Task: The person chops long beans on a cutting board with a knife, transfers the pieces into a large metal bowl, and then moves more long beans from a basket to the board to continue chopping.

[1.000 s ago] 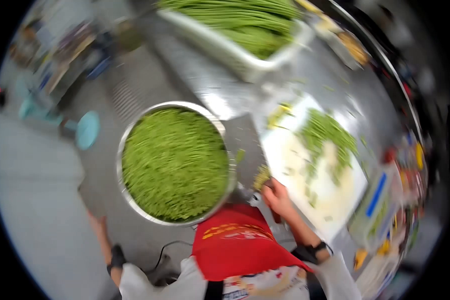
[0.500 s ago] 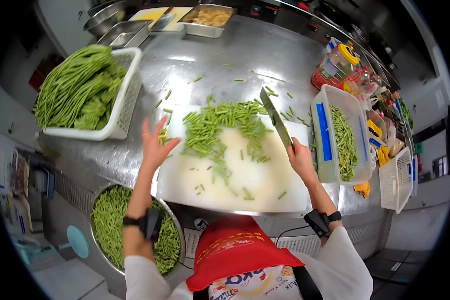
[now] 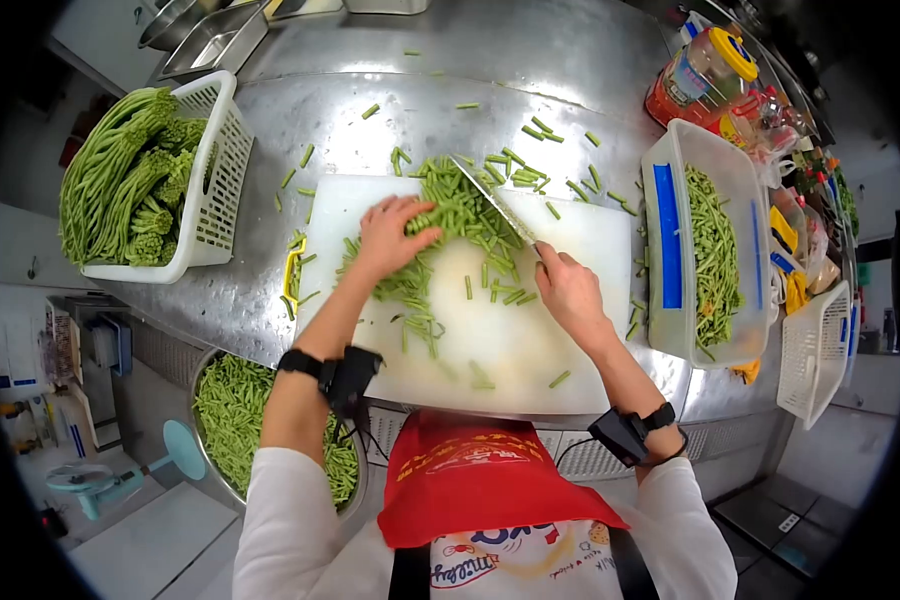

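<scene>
A pile of cut green beans point(image 3: 457, 212) lies on the white cutting board point(image 3: 540, 360). On the left side of the pile rests my left hand point(image 3: 395, 238), its fingers spread over the pieces and not wrapped round any. My right hand point(image 3: 568, 290) is closed round the handle of a kitchen knife point(image 3: 495, 204). The blade slants up to the left, against the right side of the pile. Its lower edge is partly hidden by beans. Loose bean pieces lie scattered beyond the board and on its near half.
A white basket point(image 3: 228, 165) of whole long beans stands at the left. To the right is a clear plastic container point(image 3: 753, 300) with cut beans. Below the table's left edge sits a large metal bowl point(image 3: 198, 425) of cut beans. A yellow-lidded jar point(image 3: 692, 85) stands back right.
My left hand has moved right, from beside the board onto the pile. The knife has swung lower and leftward against the beans. The camera view has shifted.
</scene>
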Demonstrator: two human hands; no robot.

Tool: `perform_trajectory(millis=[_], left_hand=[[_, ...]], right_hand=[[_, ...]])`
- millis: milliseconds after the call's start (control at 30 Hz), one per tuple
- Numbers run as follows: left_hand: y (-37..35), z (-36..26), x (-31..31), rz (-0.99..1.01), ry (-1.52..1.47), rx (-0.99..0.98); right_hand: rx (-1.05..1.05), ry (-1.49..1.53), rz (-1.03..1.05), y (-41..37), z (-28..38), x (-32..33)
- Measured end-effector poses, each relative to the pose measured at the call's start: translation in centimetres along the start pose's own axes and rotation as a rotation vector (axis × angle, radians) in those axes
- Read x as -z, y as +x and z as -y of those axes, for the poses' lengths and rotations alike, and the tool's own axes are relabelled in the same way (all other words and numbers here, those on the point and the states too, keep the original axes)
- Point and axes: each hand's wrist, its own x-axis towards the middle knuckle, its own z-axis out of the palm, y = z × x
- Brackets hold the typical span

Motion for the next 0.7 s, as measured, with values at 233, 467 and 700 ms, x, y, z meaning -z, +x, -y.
perform_trajectory(millis=[233,467,700], left_hand=[[-9.3,-4.1,-0.3,-0.261,-0.091,-0.131],[-18.9,-9.4,-6.6,0.008,0.091,-0.404],[-12.4,-6.8,-5.9,-0.315,0.368,-0.155]], right_hand=[[0.112,0.107,0.085,-3.5,2.8,0.0],[-0.162,0.535,0.144,-6.7,0.3,1.1],[-0.817,1.148,0.161,-14.7,-4.3,2.3]])
